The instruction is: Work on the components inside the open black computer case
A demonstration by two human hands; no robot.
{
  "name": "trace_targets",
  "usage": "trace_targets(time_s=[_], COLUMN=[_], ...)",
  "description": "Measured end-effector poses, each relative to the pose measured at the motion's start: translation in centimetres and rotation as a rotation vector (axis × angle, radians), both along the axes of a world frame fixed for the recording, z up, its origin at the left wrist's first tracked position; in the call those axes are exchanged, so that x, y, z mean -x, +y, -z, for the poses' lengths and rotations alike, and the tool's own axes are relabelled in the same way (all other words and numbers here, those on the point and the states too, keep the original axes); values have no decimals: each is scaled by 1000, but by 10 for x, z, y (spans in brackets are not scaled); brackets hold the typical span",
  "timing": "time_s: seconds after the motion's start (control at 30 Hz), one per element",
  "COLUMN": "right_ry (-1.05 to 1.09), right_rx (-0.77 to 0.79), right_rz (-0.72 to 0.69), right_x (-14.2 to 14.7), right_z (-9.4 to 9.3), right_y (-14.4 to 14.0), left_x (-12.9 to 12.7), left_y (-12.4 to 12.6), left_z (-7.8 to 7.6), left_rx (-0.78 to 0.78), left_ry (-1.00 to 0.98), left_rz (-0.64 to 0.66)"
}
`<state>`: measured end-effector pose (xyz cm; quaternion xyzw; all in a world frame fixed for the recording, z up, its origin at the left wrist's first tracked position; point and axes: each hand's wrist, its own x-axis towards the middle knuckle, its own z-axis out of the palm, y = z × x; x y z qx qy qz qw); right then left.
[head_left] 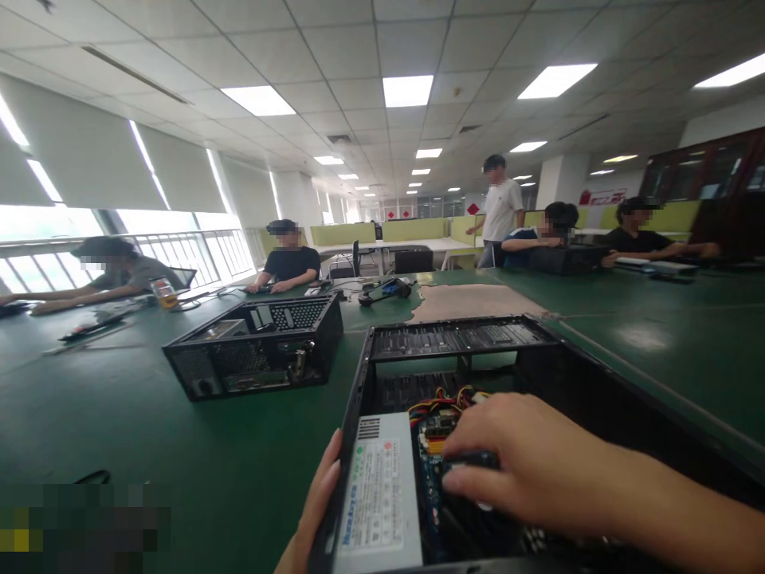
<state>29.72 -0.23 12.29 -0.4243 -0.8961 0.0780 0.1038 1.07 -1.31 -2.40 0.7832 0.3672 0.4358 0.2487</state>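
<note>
Black sheet-steel computer case (555, 375), lid off, lay on the green counter (149, 430) directly before the wearer, its open side up. Inside: a grey power supply (379, 502) at the near left, a bundle of coloured wires (448, 399), and a blue circuit board (433, 470), partly hidden. The left hand (314, 510) was pressed flat against the case's outer left wall, fingers extended, steadying it. The right hand (519, 462) reached inside, fingers curled down on a dark component (472, 460) above the board; whether it was gripped or only pressed could not be told.

Handling, as judged: the case looked rigid and fairly heavy, its sheet edges possibly sharp; best held by the outer walls or the folded rim. The board and wires appeared fragile and were poor places for a grip.

A second open black case (256, 347) stood well apart to the left. Other people sat further along the counter.
</note>
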Motion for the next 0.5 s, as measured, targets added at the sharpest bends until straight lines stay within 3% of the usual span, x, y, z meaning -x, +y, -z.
trace_targets(time_s=[0.07, 0.13, 0.2, 0.27, 0.4, 0.5], right_ry=[88, 122, 117, 80, -36, -71], right_rx=[-130, -305, -455, -558, -698, -801], right_rz=[-49, -86, -43, 130, 553, 613], right_x=[7, 17, 25, 23, -27, -76], right_z=[4, 15, 31, 50, 84, 99], right_y=[-29, -40, -32, -10, 45, 66], left_x=[-20, -50, -91, -134, -198, -206], left_y=[13, 29, 52, 80, 133, 153], left_z=[1, 1, -5, -17, -42, -48], left_rx=[-94, -154, -163, -159, -111, 46], left_ry=[19, 61, 147, 267, 284, 179], left_rz=[115, 191, 233, 305, 543, 665])
